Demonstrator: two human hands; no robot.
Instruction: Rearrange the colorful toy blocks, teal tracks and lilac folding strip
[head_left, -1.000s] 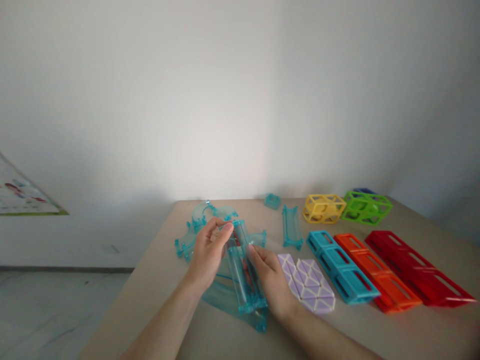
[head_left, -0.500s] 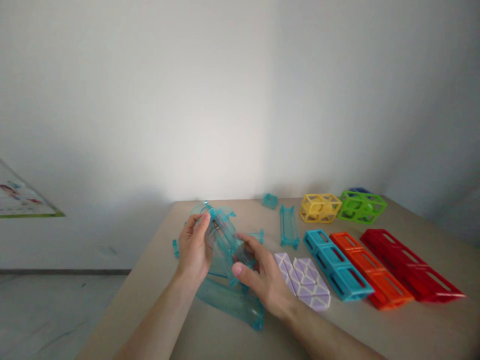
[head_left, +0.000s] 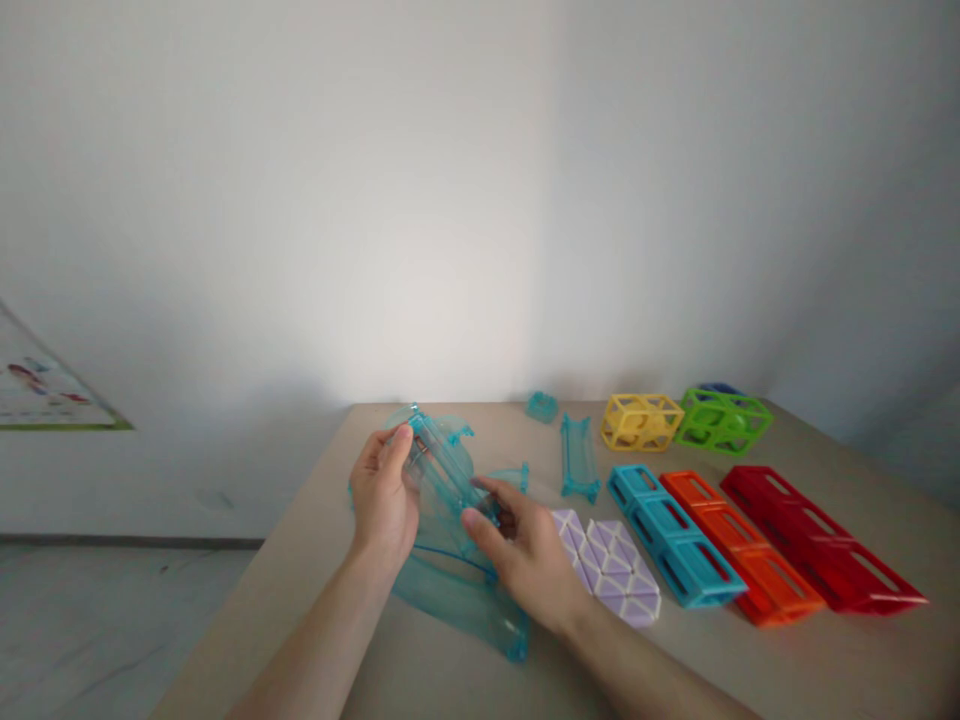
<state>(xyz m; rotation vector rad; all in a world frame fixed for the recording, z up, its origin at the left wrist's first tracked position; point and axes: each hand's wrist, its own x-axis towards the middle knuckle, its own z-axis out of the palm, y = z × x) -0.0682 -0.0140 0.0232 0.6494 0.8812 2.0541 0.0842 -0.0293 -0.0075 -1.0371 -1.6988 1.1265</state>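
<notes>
A clear teal plastic track piece [head_left: 444,463] is held up at a slant between my two hands, above the table. My left hand [head_left: 384,492] is closed around its upper left end, thumb on top. At the lower right end, my right hand [head_left: 531,552] pinches it between thumb and fingers. Beneath and behind lie more see-through teal pieces, which overlap so that their outlines are hard to separate. A long curved teal piece [head_left: 465,608] rests on the table nearest to me, below the hands.
Right of my hands lie lilac triangle tiles [head_left: 611,570], then blue [head_left: 675,535], orange [head_left: 742,545] and red [head_left: 821,540] frame blocks. Farther back stand a straight teal piece [head_left: 579,455], a small teal piece [head_left: 541,406], a yellow frame [head_left: 642,422] and a green frame [head_left: 722,420].
The right fingers have shifted slightly on the lower end of the track piece, and the piece has turned a little. The left hand keeps its hold. The view has moved slightly.
</notes>
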